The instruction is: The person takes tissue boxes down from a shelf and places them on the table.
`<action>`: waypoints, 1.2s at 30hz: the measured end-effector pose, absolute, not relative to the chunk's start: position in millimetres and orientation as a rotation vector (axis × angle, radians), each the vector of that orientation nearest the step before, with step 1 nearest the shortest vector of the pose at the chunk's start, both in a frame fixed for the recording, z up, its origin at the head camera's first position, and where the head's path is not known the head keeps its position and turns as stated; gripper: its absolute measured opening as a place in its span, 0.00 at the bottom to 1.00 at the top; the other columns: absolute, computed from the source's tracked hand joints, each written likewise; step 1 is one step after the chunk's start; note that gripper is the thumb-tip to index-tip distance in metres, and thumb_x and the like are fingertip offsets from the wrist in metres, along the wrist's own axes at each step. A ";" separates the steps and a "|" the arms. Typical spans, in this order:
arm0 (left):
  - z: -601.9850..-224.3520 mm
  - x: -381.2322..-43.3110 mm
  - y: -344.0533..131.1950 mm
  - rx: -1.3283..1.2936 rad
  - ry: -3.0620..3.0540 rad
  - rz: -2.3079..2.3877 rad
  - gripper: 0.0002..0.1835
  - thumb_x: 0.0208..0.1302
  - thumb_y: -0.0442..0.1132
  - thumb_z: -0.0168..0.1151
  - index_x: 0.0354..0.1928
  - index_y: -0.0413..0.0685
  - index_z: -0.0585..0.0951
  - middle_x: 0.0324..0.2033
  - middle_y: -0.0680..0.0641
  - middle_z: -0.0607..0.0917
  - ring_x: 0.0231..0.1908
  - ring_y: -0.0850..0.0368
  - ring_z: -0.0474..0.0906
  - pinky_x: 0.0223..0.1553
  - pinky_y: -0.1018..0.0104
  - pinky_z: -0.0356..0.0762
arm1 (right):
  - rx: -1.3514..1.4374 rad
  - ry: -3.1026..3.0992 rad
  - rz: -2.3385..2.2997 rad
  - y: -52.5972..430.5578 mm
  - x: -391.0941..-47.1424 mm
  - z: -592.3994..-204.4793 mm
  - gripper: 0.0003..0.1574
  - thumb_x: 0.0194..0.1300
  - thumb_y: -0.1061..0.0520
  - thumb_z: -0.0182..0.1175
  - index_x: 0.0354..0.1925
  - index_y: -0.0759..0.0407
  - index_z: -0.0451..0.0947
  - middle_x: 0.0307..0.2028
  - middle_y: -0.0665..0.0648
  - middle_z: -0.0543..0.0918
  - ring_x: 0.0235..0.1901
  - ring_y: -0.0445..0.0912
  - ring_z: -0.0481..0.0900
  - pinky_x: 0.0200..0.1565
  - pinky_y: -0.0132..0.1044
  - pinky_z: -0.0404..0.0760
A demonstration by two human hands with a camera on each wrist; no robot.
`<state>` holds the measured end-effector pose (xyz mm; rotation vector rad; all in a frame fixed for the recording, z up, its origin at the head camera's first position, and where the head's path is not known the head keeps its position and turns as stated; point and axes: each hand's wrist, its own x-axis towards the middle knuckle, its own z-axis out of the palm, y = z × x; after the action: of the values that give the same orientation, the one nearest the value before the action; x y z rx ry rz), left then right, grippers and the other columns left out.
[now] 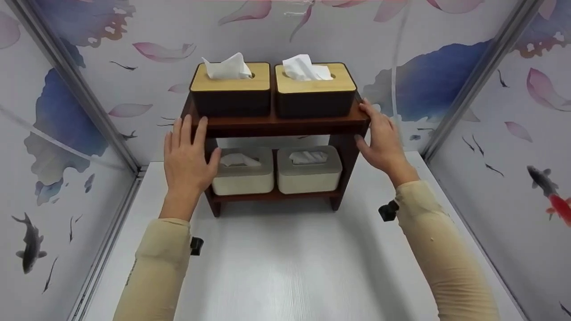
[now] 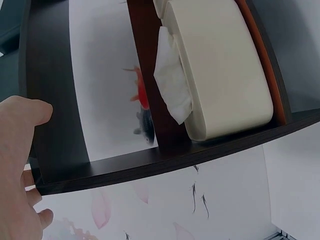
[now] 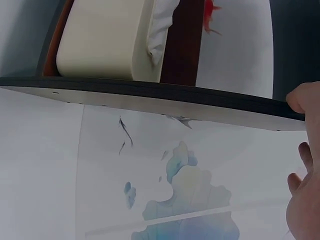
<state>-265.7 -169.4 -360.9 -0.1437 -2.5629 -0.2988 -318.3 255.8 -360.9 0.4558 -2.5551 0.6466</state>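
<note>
A reddish-brown two-tier wooden shelf (image 1: 285, 127) stands before me. My left hand (image 1: 187, 158) is at its upper left corner, fingers spread along the side and thumb at the front; the left wrist view shows the fingertips beyond the side panel. At the upper right corner my right hand (image 1: 381, 138) grips the edge, thumb in front and fingers on the outer side. The top tier bears two black tissue boxes with wooden lids, a left one (image 1: 232, 102) and a right one (image 1: 314, 103). Below sit two cream tissue boxes, one left (image 1: 243, 183) and one right (image 1: 308, 180). White tissue sticks out of each.
The shelf stands on a white table (image 1: 276, 263) near the back wall (image 1: 294, 26). Printed panels with fish and petals enclose the left side (image 1: 53, 187) and right side (image 1: 504, 147), with metal frame posts at the corners. Small black devices (image 1: 388, 211) sit at both wrists.
</note>
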 end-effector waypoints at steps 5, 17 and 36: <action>-360.9 -267.3 -167.0 -0.147 -2.563 -0.300 0.38 0.68 0.55 0.56 0.75 0.54 0.56 0.75 0.40 0.55 0.76 0.42 0.44 0.75 0.43 0.43 | 0.446 -2.635 0.739 253.2 -310.9 -342.7 0.46 0.69 0.39 0.55 0.74 0.58 0.53 0.76 0.58 0.54 0.74 0.58 0.54 0.73 0.58 0.49; -359.0 -265.5 -166.7 -0.149 -2.607 -0.205 0.40 0.67 0.56 0.57 0.76 0.54 0.53 0.75 0.40 0.54 0.76 0.41 0.44 0.75 0.43 0.44 | 0.463 -2.473 0.534 226.2 -308.8 -292.3 0.47 0.66 0.33 0.56 0.72 0.56 0.58 0.72 0.58 0.62 0.72 0.54 0.57 0.74 0.53 0.48; -354.2 -265.9 -170.5 -0.159 -2.685 -0.112 0.42 0.68 0.57 0.54 0.77 0.52 0.48 0.76 0.39 0.51 0.77 0.41 0.41 0.77 0.47 0.37 | 0.506 -3.000 0.076 170.7 -345.0 -219.0 0.66 0.61 0.15 0.33 0.78 0.56 0.33 0.78 0.60 0.43 0.77 0.58 0.43 0.75 0.58 0.42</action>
<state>-265.9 -170.5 -354.2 -0.1590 -2.6854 -0.1115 -345.0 170.7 -219.0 0.5059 -2.9997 0.0765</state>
